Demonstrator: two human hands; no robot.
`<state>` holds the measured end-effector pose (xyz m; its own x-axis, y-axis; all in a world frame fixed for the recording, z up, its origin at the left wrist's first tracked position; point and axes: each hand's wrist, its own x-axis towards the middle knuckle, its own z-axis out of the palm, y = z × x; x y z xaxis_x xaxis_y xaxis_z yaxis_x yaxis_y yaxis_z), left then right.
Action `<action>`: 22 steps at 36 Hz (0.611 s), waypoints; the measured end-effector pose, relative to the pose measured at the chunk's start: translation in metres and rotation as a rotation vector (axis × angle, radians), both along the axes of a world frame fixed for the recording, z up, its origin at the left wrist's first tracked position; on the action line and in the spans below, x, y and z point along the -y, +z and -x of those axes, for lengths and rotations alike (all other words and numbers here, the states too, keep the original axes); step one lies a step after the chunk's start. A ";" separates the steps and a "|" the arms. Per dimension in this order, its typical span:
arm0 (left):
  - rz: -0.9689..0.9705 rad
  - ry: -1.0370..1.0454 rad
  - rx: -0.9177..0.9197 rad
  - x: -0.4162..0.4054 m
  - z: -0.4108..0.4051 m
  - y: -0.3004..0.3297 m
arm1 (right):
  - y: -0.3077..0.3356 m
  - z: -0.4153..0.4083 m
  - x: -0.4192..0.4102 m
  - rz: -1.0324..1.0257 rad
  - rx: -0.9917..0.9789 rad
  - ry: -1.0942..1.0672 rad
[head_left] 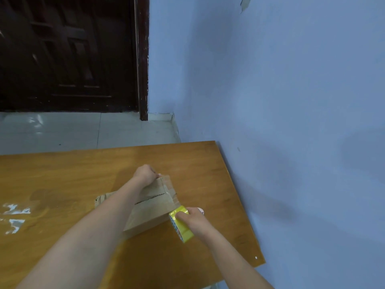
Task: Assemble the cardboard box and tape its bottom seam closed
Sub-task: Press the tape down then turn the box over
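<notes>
A small brown cardboard box lies on the wooden table, its flap seam facing up as a dark line across the middle. My left hand rests at the box's far end, fingers curled down onto the end of a clear tape strip. The strip runs across the seam toward me, along the box's right side. My right hand grips a yellow tape roll at the box's near right corner, thumb over the roll. My left forearm hides part of the box.
The table's right edge runs along a blue wall. A flattened piece of cardboard pokes out to the left of the box. A dark wooden door and pale floor tiles lie beyond the table's far edge.
</notes>
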<state>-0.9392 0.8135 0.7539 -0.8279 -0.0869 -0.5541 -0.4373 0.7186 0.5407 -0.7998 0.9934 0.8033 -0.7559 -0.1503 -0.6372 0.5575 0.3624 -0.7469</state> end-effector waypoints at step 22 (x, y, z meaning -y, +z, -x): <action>0.228 0.170 0.016 -0.003 -0.019 0.002 | -0.006 0.003 -0.001 -0.023 0.031 -0.017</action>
<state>-0.9199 0.8169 0.7559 -0.7822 -0.3475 -0.5171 -0.5689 0.7368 0.3654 -0.8030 0.9940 0.7971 -0.7380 -0.1226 -0.6635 0.5868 0.3689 -0.7208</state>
